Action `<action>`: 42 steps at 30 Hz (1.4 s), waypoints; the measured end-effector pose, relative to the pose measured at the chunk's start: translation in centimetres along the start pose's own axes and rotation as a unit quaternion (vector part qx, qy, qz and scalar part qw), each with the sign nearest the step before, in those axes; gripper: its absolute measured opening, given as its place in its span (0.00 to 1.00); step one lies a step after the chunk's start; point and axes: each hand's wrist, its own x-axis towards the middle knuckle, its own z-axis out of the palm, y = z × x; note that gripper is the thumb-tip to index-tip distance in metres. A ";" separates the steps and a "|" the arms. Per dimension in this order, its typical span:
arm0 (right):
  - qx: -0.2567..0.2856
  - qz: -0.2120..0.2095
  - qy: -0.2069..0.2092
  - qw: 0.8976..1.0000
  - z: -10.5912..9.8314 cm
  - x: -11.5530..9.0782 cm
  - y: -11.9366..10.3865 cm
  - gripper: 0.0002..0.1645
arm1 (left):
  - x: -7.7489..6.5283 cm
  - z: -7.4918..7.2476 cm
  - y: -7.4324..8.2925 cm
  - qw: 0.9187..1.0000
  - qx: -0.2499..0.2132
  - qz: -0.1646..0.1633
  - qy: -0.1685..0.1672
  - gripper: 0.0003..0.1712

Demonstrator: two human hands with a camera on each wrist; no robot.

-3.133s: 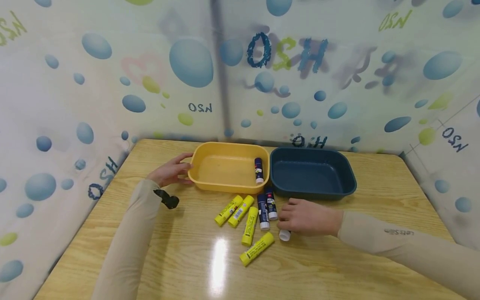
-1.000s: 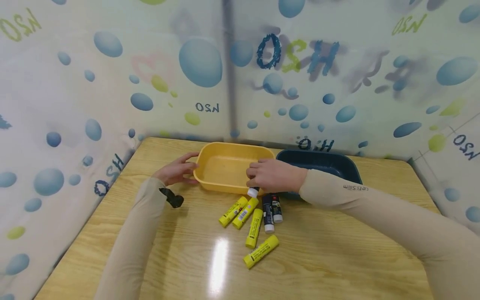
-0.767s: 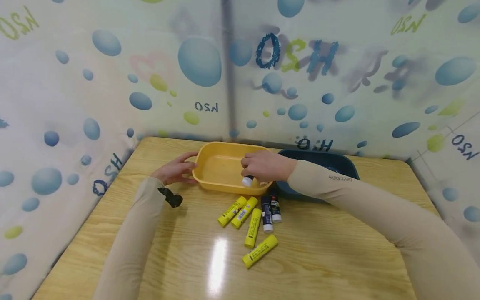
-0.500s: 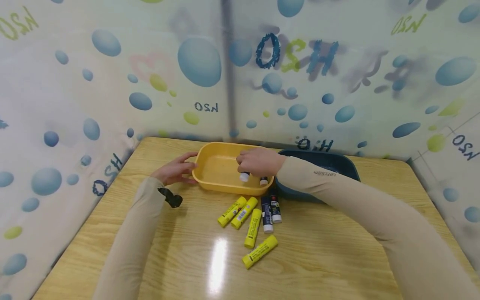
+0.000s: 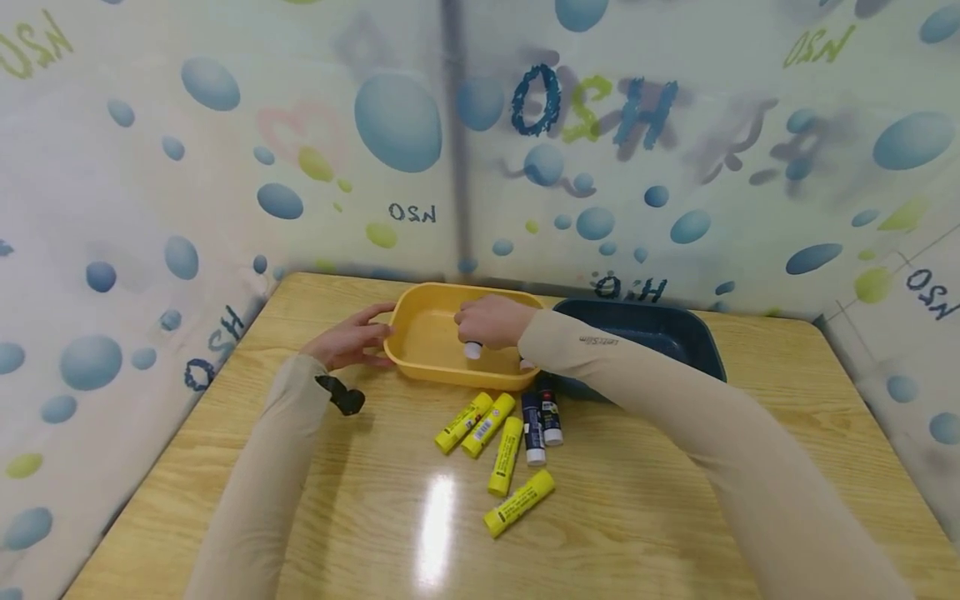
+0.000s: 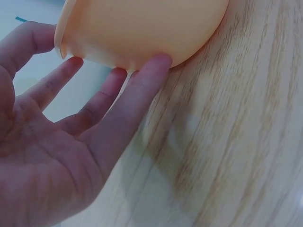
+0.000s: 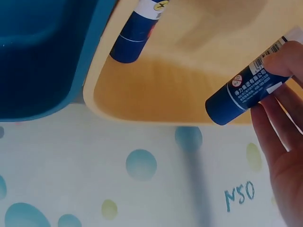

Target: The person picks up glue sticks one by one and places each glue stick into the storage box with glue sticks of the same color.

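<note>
My right hand (image 5: pixel 495 321) is inside the yellow bin (image 5: pixel 420 333), above its floor. It pinches a dark blue glue stick (image 7: pixel 251 85) between thumb and fingers, white end toward me. A second blue glue stick (image 7: pixel 135 35) lies along the bin's right wall, mostly hidden by my wrist in the head view. My left hand (image 5: pixel 348 340) touches the bin's left side; in the left wrist view, its fairly straight fingers (image 6: pixel 147 78) rest against the outer wall and rim.
A dark blue bin (image 5: pixel 701 337) stands against the yellow one, partly behind my right sleeve. In front lie two blue glue sticks (image 5: pixel 533 429) side by side and several yellow glue sticks (image 5: pixel 506 456) on the wooden table (image 5: pixel 360 500). A patterned backdrop (image 5: pixel 315 242) rises behind.
My right hand took a blue glue stick from the table, carried it up into the yellow bin, then moved left inside it. My left hand stays at the bin's side.
</note>
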 end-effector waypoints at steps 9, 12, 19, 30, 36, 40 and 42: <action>0.035 0.005 -0.044 0.998 1.5 2.0 -0.6 0.11 | -0.2 -0.1 0.1 1.000 0.010 0.007 0.005 0.35; 0.043 0.001 -0.053 0.998 2.2 2.4 -0.9 0.12 | -0.3 0.0 0.0 1.000 0.009 0.009 0.001 0.35; 0.042 -0.009 -0.032 0.999 2.9 2.3 -1.2 0.10 | -0.1 0.0 -0.1 1.000 0.007 0.011 -0.001 0.36; 0.015 -0.034 -0.010 0.999 3.1 1.7 -1.5 0.15 | -0.1 0.1 -0.2 1.000 0.004 0.010 -0.002 0.36; 0.003 -0.031 0.005 0.999 2.7 0.6 -1.6 0.17 | -0.4 0.2 -0.1 1.000 -0.002 0.010 -0.002 0.37; 0.006 -0.004 0.020 1.000 1.5 -0.7 -1.4 0.19 | -0.4 0.2 -0.1 1.000 -0.007 0.009 -0.005 0.38; 0.012 0.010 0.032 0.999 0.8 -1.4 -1.3 0.20 | -0.3 0.2 0.0 1.000 -0.009 0.008 -0.004 0.38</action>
